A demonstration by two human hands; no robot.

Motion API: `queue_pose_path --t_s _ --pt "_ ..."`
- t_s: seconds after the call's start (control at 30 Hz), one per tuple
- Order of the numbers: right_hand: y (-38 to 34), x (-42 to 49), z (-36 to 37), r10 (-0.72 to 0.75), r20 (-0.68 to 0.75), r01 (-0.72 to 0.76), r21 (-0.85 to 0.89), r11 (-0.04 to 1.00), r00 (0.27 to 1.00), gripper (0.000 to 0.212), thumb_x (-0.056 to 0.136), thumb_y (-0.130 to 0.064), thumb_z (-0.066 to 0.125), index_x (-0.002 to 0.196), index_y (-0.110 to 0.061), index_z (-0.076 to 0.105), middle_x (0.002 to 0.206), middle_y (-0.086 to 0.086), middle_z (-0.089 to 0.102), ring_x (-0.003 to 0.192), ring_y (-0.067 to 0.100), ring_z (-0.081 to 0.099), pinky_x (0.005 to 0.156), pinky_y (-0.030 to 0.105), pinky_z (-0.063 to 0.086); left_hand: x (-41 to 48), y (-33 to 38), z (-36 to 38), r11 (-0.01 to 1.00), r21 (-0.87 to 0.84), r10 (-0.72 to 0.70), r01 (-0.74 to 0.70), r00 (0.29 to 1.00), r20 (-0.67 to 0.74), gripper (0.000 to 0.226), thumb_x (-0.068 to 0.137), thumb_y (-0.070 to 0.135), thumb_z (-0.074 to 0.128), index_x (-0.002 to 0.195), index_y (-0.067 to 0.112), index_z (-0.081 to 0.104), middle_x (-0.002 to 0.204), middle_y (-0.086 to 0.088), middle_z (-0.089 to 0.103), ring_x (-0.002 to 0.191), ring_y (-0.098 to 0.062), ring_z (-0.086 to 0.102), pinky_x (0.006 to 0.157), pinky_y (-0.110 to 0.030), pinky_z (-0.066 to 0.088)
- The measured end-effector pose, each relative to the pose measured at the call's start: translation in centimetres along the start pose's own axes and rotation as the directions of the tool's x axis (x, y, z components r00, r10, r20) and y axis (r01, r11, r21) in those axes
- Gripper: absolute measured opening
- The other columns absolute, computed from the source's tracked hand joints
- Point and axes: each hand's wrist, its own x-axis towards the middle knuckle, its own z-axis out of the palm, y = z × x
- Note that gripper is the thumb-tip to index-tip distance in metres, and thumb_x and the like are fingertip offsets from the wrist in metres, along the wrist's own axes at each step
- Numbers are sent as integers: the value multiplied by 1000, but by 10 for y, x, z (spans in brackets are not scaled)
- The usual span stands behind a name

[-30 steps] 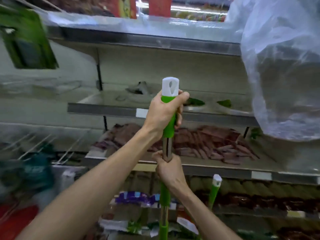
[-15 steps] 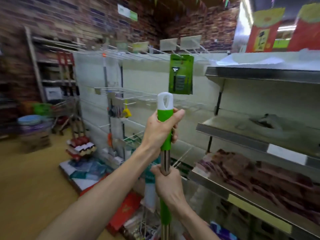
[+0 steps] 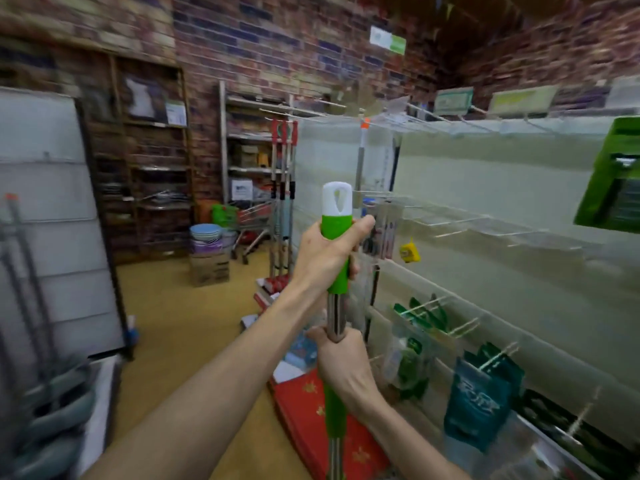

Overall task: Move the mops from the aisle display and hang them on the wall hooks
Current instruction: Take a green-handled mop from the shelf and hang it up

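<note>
I hold one mop upright in front of me; its handle point(image 3: 336, 230) is green with a white loop cap on top, over a steel pole. My left hand point(image 3: 323, 258) grips the green sleeve just under the cap. Lower down, my right hand point(image 3: 343, 365) grips the steel pole above a second green sleeve. The mop head is out of view below. On the white panel to the right, wire hooks point(image 3: 450, 220) stick out. Red-handled mops point(image 3: 284, 161) hang at the panel's far end.
Green and teal packets point(image 3: 478, 407) hang on lower pegs at right. Red boxes point(image 3: 311, 410) lie on the floor by the panel's foot. A shopping cart point(image 3: 249, 223), stacked bowls on a carton point(image 3: 207, 247) and brick-wall shelving stand at the aisle's far end. A grey rack stands at left.
My view has swung left, from the shelves to the hook panel and the aisle's far end. Both hands keep the same grip on the upright mop.
</note>
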Motion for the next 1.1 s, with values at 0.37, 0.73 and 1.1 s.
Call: queue_pose_path --t_s 0.37,0.73,1.1 --pt "-32 151 176 -61 203 44 86 995 977 32 86 -25 63 62 -18 43 52 2 36 49 20 35 52 34 34 135 -38 -169 992 126 34 -11 983 -181 30 87 35 78 81 13 58 61 -1 55 45 -18 51 53 -32 46" --pt "-63 355 319 -71 372 32 110 993 925 39 88 -25 63 107 8 66 64 7 44 57 20 43 52 33 38 322 -89 -299 972 236 84 -12 951 -298 26 88 32 77 80 15 58 59 0 55 46 -16 51 53 -33 48" --pt "-95 516 433 -110 404 65 122 990 908 34 89 -26 63 94 8 66 63 6 45 54 19 44 50 31 40 481 -132 -414 949 300 184 -97 943 -276 22 89 25 77 81 14 60 61 1 58 46 -15 53 52 -29 50"
